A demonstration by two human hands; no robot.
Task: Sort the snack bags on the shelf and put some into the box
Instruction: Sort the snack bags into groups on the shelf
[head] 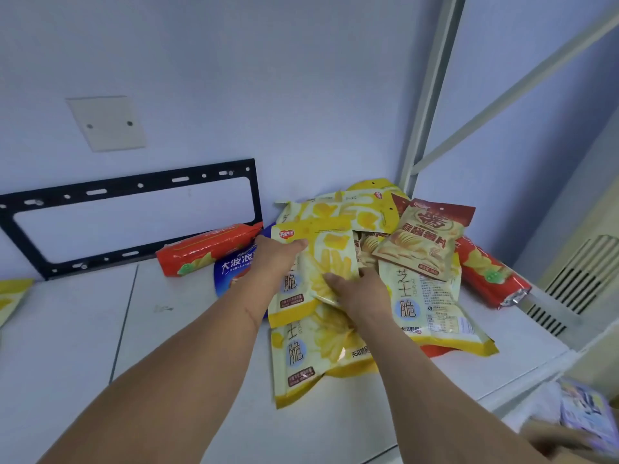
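On the white shelf (174, 329), your 2 hands clamp 1 yellow snack bag (321, 259) atop the pile (near the back corner): left hand (273, 259) gripping its top-left edge, right hand (356, 291) pinching its lower edge.

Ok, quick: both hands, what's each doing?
Left hand: gripping the top yellow bag at its upper edge.
Right hand: holding the same bag lower down.

Storeroom: white shelf (187, 329), snack bags (425, 242).
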